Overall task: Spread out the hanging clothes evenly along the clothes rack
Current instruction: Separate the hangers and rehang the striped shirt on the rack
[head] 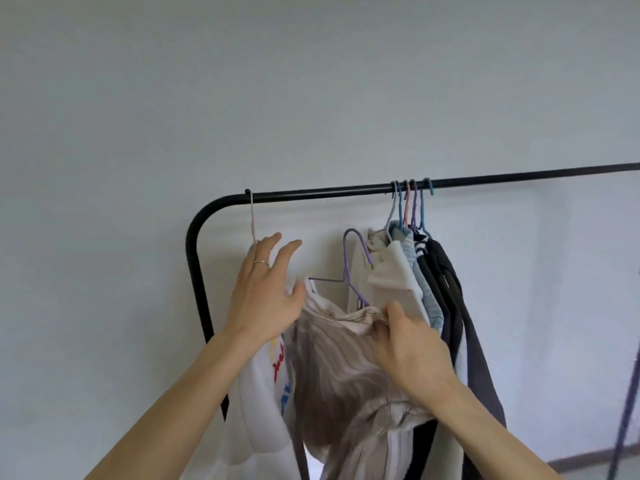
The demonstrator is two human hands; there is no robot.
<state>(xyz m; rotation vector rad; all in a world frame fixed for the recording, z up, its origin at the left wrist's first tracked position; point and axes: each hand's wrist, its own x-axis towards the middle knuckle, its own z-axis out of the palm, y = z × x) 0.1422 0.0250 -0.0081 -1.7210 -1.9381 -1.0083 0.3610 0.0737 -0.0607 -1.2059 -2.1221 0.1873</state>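
Observation:
A black clothes rack [311, 193] runs across the view, its bar curving down at the left. A white printed garment [252, 403] hangs from a pale hanger [252, 216] at the bar's left end. A beige striped garment [332, 362] sits on a purple hanger [349, 268] whose hook is off the bar. My right hand [408, 344] is shut on that garment's top edge. My left hand [266, 289] is open, fingers spread, touching its left shoulder. Several garments [436, 292], white, blue and dark, bunch together under coloured hooks [410, 192].
A plain pale wall [311, 81] stands behind the rack. The bar is bare between the left hanger and the bunched hooks, and bare again to the right of them. A dark upright pole [627, 420] shows at the lower right edge.

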